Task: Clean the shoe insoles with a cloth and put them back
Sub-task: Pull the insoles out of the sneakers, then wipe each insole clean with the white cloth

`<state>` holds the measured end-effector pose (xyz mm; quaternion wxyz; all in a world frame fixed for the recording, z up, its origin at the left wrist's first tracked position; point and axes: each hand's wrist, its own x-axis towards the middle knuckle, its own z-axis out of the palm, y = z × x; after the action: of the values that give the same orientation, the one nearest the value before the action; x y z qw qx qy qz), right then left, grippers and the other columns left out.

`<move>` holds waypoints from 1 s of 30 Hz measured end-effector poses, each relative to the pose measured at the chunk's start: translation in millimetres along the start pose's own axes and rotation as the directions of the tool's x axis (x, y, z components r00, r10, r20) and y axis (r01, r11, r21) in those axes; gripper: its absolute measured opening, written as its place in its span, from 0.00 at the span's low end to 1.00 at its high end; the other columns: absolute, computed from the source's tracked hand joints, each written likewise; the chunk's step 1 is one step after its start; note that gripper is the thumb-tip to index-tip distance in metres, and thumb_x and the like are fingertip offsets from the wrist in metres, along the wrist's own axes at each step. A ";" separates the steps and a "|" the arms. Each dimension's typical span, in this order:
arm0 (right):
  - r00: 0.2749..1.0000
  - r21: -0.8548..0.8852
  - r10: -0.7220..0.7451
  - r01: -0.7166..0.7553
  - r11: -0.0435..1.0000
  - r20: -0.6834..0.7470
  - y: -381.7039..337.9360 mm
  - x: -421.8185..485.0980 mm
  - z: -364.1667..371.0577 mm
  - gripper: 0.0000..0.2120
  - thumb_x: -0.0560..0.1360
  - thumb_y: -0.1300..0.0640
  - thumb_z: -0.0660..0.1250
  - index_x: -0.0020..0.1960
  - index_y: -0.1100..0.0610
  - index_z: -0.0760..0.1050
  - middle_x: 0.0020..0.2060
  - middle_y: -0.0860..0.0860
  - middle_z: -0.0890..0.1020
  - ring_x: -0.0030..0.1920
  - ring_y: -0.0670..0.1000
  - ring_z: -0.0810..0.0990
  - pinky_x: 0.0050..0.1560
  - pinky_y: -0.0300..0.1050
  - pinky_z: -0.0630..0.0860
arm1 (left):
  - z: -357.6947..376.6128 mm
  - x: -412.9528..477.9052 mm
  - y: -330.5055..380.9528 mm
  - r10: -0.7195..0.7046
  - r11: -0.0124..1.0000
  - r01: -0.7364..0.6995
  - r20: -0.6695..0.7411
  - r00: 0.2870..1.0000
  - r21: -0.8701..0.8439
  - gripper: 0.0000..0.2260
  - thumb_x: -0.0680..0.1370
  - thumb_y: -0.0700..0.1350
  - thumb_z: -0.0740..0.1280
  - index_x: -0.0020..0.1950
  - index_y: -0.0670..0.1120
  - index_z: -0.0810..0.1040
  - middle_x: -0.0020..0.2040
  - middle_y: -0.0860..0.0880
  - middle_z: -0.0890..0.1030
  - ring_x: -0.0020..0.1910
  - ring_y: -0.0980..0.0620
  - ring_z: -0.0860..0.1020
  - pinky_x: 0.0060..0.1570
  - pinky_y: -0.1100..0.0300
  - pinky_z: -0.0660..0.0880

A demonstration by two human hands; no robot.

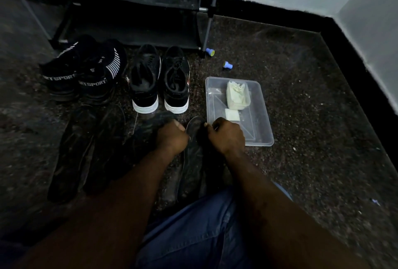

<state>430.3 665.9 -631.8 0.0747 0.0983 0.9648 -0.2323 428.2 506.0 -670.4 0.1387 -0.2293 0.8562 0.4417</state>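
Head view, looking down at a dark speckled floor (305, 101). A person is reaching both arms forward. The left hand (172, 137) and right hand (226, 135) are curling their fingers around opposite edges of a dark insole (192, 159) near its toe end, likely steadying it for wiping. Whether the right hand is also pinching a cloth, I cannot tell. Two more insoles (71, 156) are lying flat to the left. Black sneakers (145, 81) are standing just beyond, heels facing the person, probably awaiting their insoles. A clear tray (266, 140), touching the right hand, is keeping pale folded cloths (238, 95) within reach.
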 end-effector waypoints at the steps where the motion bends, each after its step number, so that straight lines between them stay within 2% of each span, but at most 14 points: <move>1: 1.000 0.006 -0.003 0.003 1.000 -0.001 0.2 -0.1 -0.3 0.21 0.78 0.34 0.63 0.53 0.51 0.80 0.48 0.56 0.84 0.50 0.59 0.82 0.53 0.53 0.80 | -1.1 -0.4 1.2 -0.008 0.999 0.007 -0.018 1.000 -0.036 0.09 0.72 0.49 0.76 0.44 0.49 0.77 0.48 0.45 0.85 0.49 0.42 0.83 0.54 0.49 0.82; 4: 1.000 0.010 0.007 -0.007 1.000 0.009 1.8 -0.7 -0.9 0.21 0.77 0.34 0.63 0.52 0.51 0.80 0.48 0.56 0.84 0.49 0.58 0.82 0.53 0.53 0.80 | -11.8 -0.1 3.1 0.004 1.000 -0.002 -0.087 0.996 0.023 0.09 0.76 0.52 0.73 0.51 0.48 0.82 0.53 0.44 0.85 0.55 0.41 0.83 0.57 0.52 0.79; 8: 0.999 -0.006 0.035 -0.035 0.999 0.027 4.0 -0.4 0.1 0.23 0.75 0.33 0.63 0.51 0.52 0.81 0.48 0.55 0.84 0.49 0.59 0.82 0.53 0.52 0.80 | -31.2 -3.6 -5.2 0.062 0.955 -0.008 -0.173 0.983 0.295 0.23 0.78 0.67 0.62 0.52 0.49 0.84 0.56 0.41 0.84 0.60 0.36 0.79 0.61 0.46 0.78; 10: 0.999 -0.027 0.036 -0.035 0.999 0.027 3.2 -1.3 1.4 0.24 0.76 0.33 0.63 0.51 0.53 0.82 0.48 0.56 0.84 0.50 0.60 0.83 0.53 0.51 0.80 | -38.2 -2.8 -13.0 0.055 0.889 0.032 -0.175 0.983 0.457 0.21 0.78 0.65 0.61 0.55 0.51 0.83 0.62 0.42 0.80 0.65 0.36 0.73 0.66 0.43 0.72; 12: 0.999 -0.055 0.030 -0.028 0.998 0.029 2.1 -2.0 2.4 0.24 0.76 0.33 0.63 0.52 0.53 0.81 0.50 0.57 0.84 0.51 0.61 0.82 0.54 0.52 0.80 | -42.8 -0.3 -20.5 0.044 0.844 0.028 -0.122 0.991 0.536 0.17 0.78 0.60 0.63 0.58 0.52 0.81 0.66 0.44 0.76 0.69 0.37 0.69 0.68 0.43 0.68; 14: 0.999 -0.072 0.026 -0.024 0.997 0.032 0.8 -2.6 2.8 0.23 0.77 0.34 0.63 0.53 0.53 0.81 0.51 0.58 0.83 0.52 0.62 0.82 0.54 0.52 0.80 | -44.7 -0.9 -22.6 0.062 0.838 -0.004 -0.088 0.994 0.545 0.16 0.78 0.59 0.63 0.60 0.52 0.80 0.68 0.44 0.74 0.70 0.38 0.68 0.69 0.44 0.66; 18: 0.999 -0.082 0.028 -0.025 0.996 0.034 0.1 -5.2 3.4 0.23 0.76 0.34 0.63 0.55 0.53 0.81 0.51 0.58 0.83 0.52 0.61 0.82 0.55 0.53 0.80 | -44.7 -5.2 -16.8 0.009 0.857 0.037 -0.087 0.996 0.514 0.20 0.81 0.59 0.62 0.67 0.50 0.78 0.72 0.43 0.72 0.72 0.37 0.67 0.71 0.43 0.67; 21: 0.999 -0.095 0.025 -0.021 0.995 0.041 -0.8 -8.2 3.0 0.23 0.76 0.35 0.63 0.55 0.53 0.81 0.51 0.57 0.83 0.52 0.61 0.82 0.54 0.53 0.80 | -44.5 0.0 -19.3 -0.001 0.847 0.047 -0.087 0.996 0.530 0.24 0.79 0.62 0.59 0.65 0.50 0.80 0.71 0.43 0.72 0.71 0.37 0.69 0.69 0.42 0.68; 25: 0.998 -0.097 0.026 -0.021 0.995 0.049 -2.2 -9.9 2.4 0.22 0.76 0.35 0.64 0.55 0.52 0.80 0.51 0.57 0.83 0.52 0.60 0.82 0.54 0.53 0.80 | -45.6 -7.5 -13.2 0.015 0.856 0.055 -0.130 0.991 0.514 0.22 0.80 0.62 0.60 0.65 0.50 0.79 0.70 0.43 0.73 0.70 0.36 0.68 0.67 0.42 0.69; 28: 0.998 -0.102 0.048 -0.043 0.994 0.048 -1.3 -8.2 1.5 0.21 0.75 0.36 0.64 0.54 0.52 0.81 0.51 0.56 0.83 0.51 0.59 0.82 0.53 0.51 0.80 | -47.7 -16.8 -1.6 0.085 0.884 0.014 -0.189 0.978 0.467 0.19 0.80 0.59 0.62 0.60 0.48 0.82 0.65 0.42 0.77 0.66 0.36 0.71 0.65 0.45 0.71; 30: 0.996 -0.106 0.070 -0.064 0.992 0.053 1.2 -6.9 0.6 0.22 0.74 0.36 0.64 0.53 0.52 0.81 0.49 0.55 0.83 0.49 0.58 0.81 0.50 0.49 0.78 | -47.3 -18.0 6.5 0.140 0.935 -0.068 -0.188 0.972 0.348 0.14 0.79 0.55 0.66 0.52 0.46 0.83 0.56 0.41 0.82 0.59 0.37 0.78 0.59 0.49 0.75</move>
<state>437.3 665.6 -631.6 0.1149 0.1199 0.9692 -0.1816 438.6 475.4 -630.9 0.0611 -0.2014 0.9402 0.2679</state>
